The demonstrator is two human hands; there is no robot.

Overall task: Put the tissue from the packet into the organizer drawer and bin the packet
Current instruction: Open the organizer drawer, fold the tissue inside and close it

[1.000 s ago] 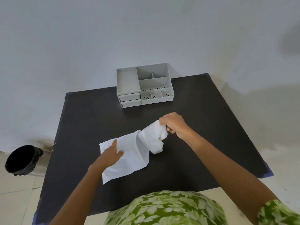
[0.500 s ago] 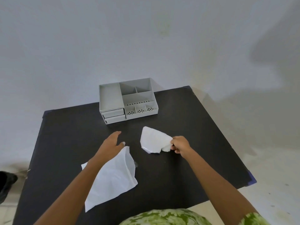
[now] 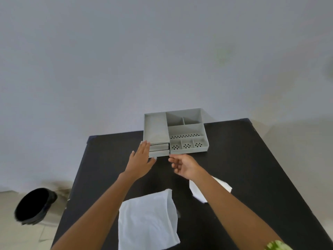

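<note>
Both hands reach, empty-fingered, toward a grey plastic compartmented organizer (image 3: 175,131): the left hand (image 3: 141,162), flat and spread, at its two closed drawers (image 3: 159,149); the right hand (image 3: 184,166) loosely curled. Behind them lie a flat white packet (image 3: 147,220) and crumpled white tissue (image 3: 200,193).

the right forearm (image 3: 225,199) covers the middle of the tissue (image 3: 197,193), so its full shape is hidden. the packet (image 3: 147,219) runs off the picture at 6 o'clock. the left hand (image 3: 141,163) hides the left ends of the 2 drawers (image 3: 159,149).
</note>
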